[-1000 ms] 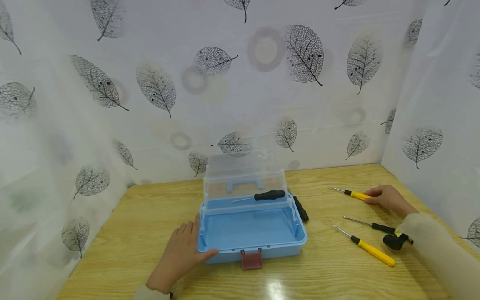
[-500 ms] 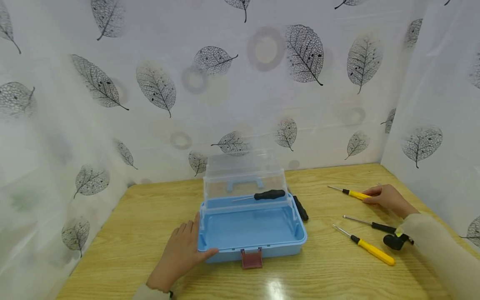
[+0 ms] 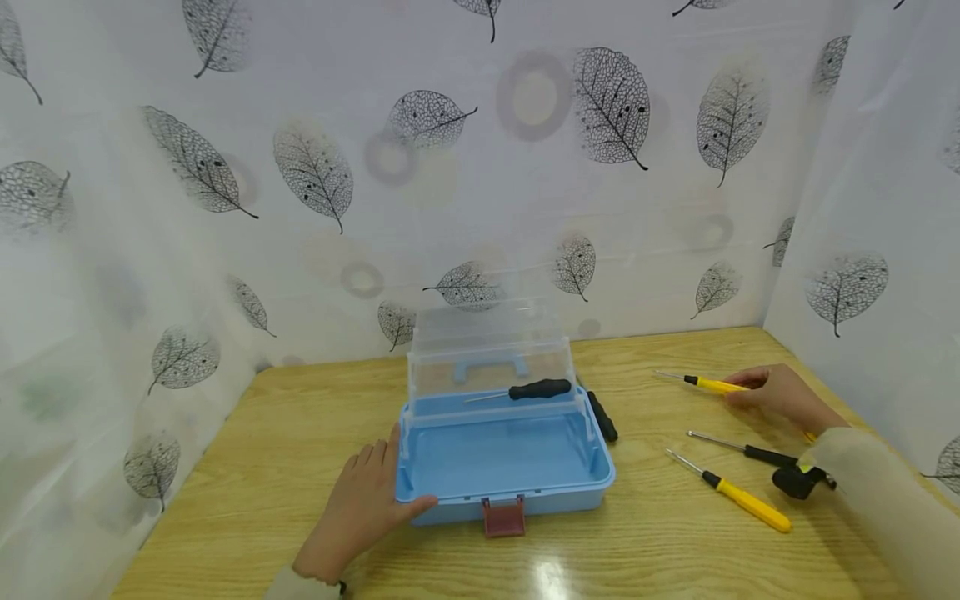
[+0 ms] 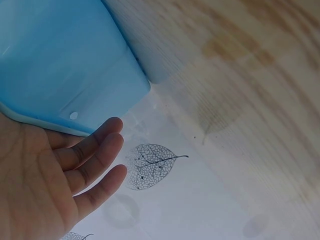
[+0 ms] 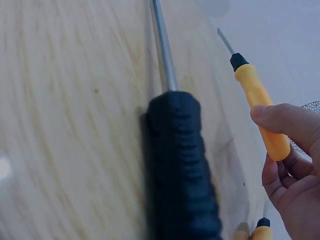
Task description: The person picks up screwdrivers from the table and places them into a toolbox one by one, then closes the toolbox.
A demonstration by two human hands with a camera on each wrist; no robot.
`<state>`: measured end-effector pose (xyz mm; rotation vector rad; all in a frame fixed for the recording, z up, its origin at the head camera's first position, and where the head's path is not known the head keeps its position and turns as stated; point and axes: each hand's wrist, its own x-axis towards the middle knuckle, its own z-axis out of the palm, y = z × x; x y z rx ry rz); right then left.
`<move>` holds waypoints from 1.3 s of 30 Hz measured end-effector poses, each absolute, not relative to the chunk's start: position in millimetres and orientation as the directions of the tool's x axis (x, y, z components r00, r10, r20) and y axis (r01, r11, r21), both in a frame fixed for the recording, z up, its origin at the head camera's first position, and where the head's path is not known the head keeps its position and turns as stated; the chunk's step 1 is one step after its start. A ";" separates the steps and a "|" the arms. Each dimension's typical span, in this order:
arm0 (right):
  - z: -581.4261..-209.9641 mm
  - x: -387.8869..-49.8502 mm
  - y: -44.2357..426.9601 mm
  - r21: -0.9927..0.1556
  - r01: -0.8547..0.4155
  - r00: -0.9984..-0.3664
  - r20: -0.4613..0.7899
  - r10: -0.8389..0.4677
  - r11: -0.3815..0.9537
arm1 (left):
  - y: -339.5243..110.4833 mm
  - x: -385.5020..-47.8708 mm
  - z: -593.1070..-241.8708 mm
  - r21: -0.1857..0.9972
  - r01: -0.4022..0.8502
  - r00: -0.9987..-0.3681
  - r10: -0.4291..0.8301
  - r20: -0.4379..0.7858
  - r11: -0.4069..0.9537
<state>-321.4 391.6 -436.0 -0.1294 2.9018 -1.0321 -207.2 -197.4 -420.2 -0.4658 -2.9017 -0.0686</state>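
Observation:
My right hand (image 3: 783, 396) pinches the yellow handle of a screwdriver (image 3: 708, 384) between thumb and fingers, at the table's right side. In the right wrist view, this screwdriver (image 5: 257, 95) is tilted, its tip up and to the left. At the middle of the table stands a light blue toolbox (image 3: 517, 503) with its clear lid (image 3: 491, 367) raised. My left hand (image 3: 360, 508) rests against the box's left front corner, thumb along the front rim. In the left wrist view, the loosely extended fingers (image 4: 100, 160) lie beside the blue wall.
Another yellow screwdriver (image 3: 750, 506) and a black-handled screwdriver (image 3: 765, 455) lie near the right forearm. A further yellow-handled one (image 5: 262, 232) shows low in the right wrist view. One black screwdriver (image 3: 540, 389) shows at the lid; another black handle (image 3: 602, 417) lies beside the box.
The right hand and the yellow screwdriver have shifted slightly left and up in the head view. The left hand and the toolbox stay where they were.

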 end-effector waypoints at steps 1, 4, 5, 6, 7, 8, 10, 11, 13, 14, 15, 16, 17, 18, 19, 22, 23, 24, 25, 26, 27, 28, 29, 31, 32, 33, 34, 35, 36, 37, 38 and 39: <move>-434.5 -320.8 391.1 -0.636 -0.065 -0.994 -0.022 -0.103 0.769 | -197.6 -207.2 -420.4 0.017 0.314 -0.930 0.304 0.205 0.949; -430.3 -320.2 390.8 -0.629 -0.081 -0.994 -0.004 -0.107 0.773 | -197.7 -207.1 -420.3 0.025 0.313 -0.932 0.302 0.201 0.949; -428.8 -320.1 390.4 -0.630 -0.081 -0.994 -0.001 -0.105 0.772 | -197.8 -207.0 -420.3 0.027 0.311 -0.933 0.300 0.198 0.950; -427.2 -319.8 389.9 -0.635 -0.083 -0.994 0.001 -0.106 0.768 | -197.9 -206.9 -420.4 0.028 0.310 -0.934 0.299 0.197 0.950; -425.6 -319.8 389.4 -0.636 -0.084 -0.994 0.003 -0.107 0.767 | -197.9 -206.9 -420.4 0.028 0.310 -0.934 0.299 0.195 0.950; -423.9 -319.8 388.9 -0.635 -0.086 -0.994 0.003 -0.109 0.767 | -197.9 -206.8 -420.6 0.028 0.309 -0.935 0.298 0.194 0.951; -420.4 -319.6 387.7 -0.638 -0.084 -0.994 -0.001 -0.110 0.765 | -197.9 -206.8 -420.7 0.031 0.306 -0.936 0.295 0.191 0.951; -418.5 -319.4 387.3 -0.637 -0.085 -0.994 -0.004 -0.114 0.766 | -197.9 -206.9 -420.9 0.032 0.307 -0.936 0.295 0.191 0.951; -414.2 -318.3 386.4 -0.629 -0.091 -0.992 -0.008 -0.123 0.772 | -197.9 -207.0 -421.2 0.033 0.309 -0.935 0.297 0.194 0.950; -412.1 -317.7 385.8 -0.625 -0.093 -0.992 -0.008 -0.125 0.775 | -197.9 -207.2 -421.4 0.033 0.309 -0.935 0.298 0.195 0.950; -409.7 -317.0 385.1 -0.622 -0.097 -0.992 -0.007 -0.129 0.777 | -197.9 -207.2 -421.5 0.033 0.310 -0.934 0.298 0.196 0.950; -407.2 -316.2 384.4 -0.618 -0.103 -0.991 -0.003 -0.134 0.779 | -198.1 -207.5 -422.0 0.034 0.310 -0.934 0.298 0.196 0.950; -404.3 -315.2 383.2 -0.620 -0.111 -0.990 -0.001 -0.142 0.777 | -198.2 -207.7 -422.2 0.034 0.310 -0.934 0.298 0.197 0.950; -401.3 -314.3 381.7 -0.619 -0.117 -0.989 0.003 -0.147 0.776 | -198.2 -207.7 -422.3 0.034 0.310 -0.934 0.297 0.198 0.950; -398.2 -313.5 380.1 -0.619 -0.122 -0.989 0.007 -0.150 0.776 | -198.3 -207.8 -422.4 0.035 0.308 -0.935 0.296 0.196 0.951; -388.1 -311.2 374.9 -0.619 -0.135 -0.987 0.012 -0.162 0.774 | -198.4 -207.9 -422.2 0.035 0.312 -0.933 0.299 0.199 0.949; -385.0 -310.8 373.3 -0.619 -0.135 -0.987 0.013 -0.163 0.774 | -198.4 -208.0 -422.1 0.035 0.314 -0.932 0.301 0.201 0.949; -382.0 -310.5 371.9 -0.617 -0.137 -0.987 0.014 -0.163 0.775 | -198.4 -208.0 -422.0 0.036 0.315 -0.932 0.302 0.201 0.949; -379.2 -310.3 370.5 -0.616 -0.139 -0.986 0.015 -0.165 0.776 | -198.3 -208.0 -421.8 0.034 0.316 -0.931 0.303 0.203 0.948; -376.6 -310.4 369.6 -0.611 -0.142 -0.986 0.015 -0.168 0.779 | -198.4 -208.1 -421.8 0.035 0.316 -0.931 0.303 0.204 0.948; -374.1 -310.5 368.5 -0.606 -0.146 -0.985 0.017 -0.171 0.782 | -198.4 -208.1 -421.9 0.034 0.316 -0.931 0.303 0.203 0.948; -371.8 -310.8 367.7 -0.599 -0.151 -0.984 0.020 -0.174 0.787 | -198.4 -208.2 -421.9 0.034 0.316 -0.931 0.303 0.203 0.948; -369.8 -311.0 367.3 -0.595 -0.149 -0.985 0.018 -0.172 0.790 | -198.5 -208.2 -422.0 0.035 0.314 -0.932 0.301 0.201 0.949; -366.0 -311.5 366.2 -0.590 -0.154 -0.984 0.019 -0.177 0.792 | -198.3 -208.1 -421.9 0.034 0.314 -0.932 0.302 0.201 0.949; -364.4 -311.9 365.9 -0.588 -0.155 -0.984 0.019 -0.178 0.794 | -198.3 -208.1 -421.9 0.033 0.315 -0.932 0.302 0.201 0.949; -362.7 -312.0 365.3 -0.588 -0.157 -0.984 0.020 -0.180 0.794 | -198.3 -208.1 -421.9 0.033 0.315 -0.932 0.303 0.201 0.948; -361.1 -312.2 364.7 -0.588 -0.158 -0.983 0.022 -0.180 0.793 | -198.2 -208.0 -421.8 0.034 0.316 -0.931 0.303 0.202 0.948; -359.3 -312.2 363.9 -0.589 -0.161 -0.983 0.025 -0.181 0.792 | -198.1 -208.0 -421.8 0.034 0.316 -0.931 0.304 0.202 0.948; -357.3 -312.0 362.9 -0.587 -0.165 -0.983 0.029 -0.183 0.793 | -198.1 -207.9 -421.7 0.036 0.317 -0.931 0.303 0.201 0.948; -355.4 -311.9 361.7 -0.584 -0.168 -0.982 0.034 -0.183 0.794 | -198.1 -207.9 -421.7 0.039 0.317 -0.932 0.303 0.200 0.948; -353.2 -311.5 360.2 -0.582 -0.174 -0.982 0.041 -0.186 0.794 | -198.0 -207.9 -421.7 0.040 0.317 -0.932 0.303 0.200 0.948; -350.8 -311.0 358.5 -0.580 -0.182 -0.981 0.049 -0.189 0.794 | -198.0 -207.9 -421.6 0.043 0.317 -0.932 0.302 0.201 0.948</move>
